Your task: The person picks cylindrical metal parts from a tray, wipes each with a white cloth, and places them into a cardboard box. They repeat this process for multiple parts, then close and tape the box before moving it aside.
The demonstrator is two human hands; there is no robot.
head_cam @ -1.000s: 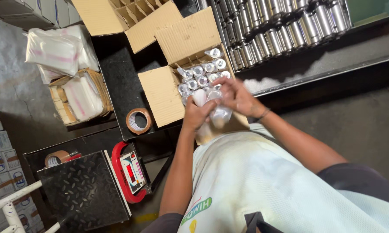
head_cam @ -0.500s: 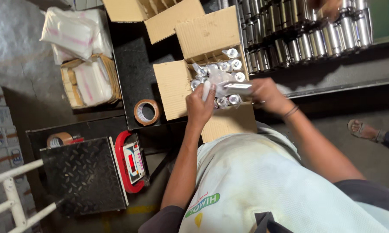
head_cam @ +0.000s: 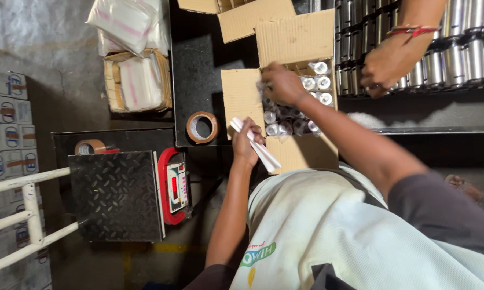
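Two hands work near the frame's middle. My left hand (head_cam: 246, 144) pinches folded white papers (head_cam: 257, 147) below the open cardboard box (head_cam: 285, 91). My right hand (head_cam: 281, 83) reaches inside, fingers curled on shiny cans (head_cam: 320, 83); its grip I cannot tell. Loose papers might slip and drop.

Dim, uneven indoor light falls brightest on the pale floor at upper left and glints off the steel cans (head_cam: 456, 53), while deep shadow swallows the black table (head_cam: 196, 75), and the near shirt (head_cam: 333, 236) looks soft and stretched by wide-angle distortion.
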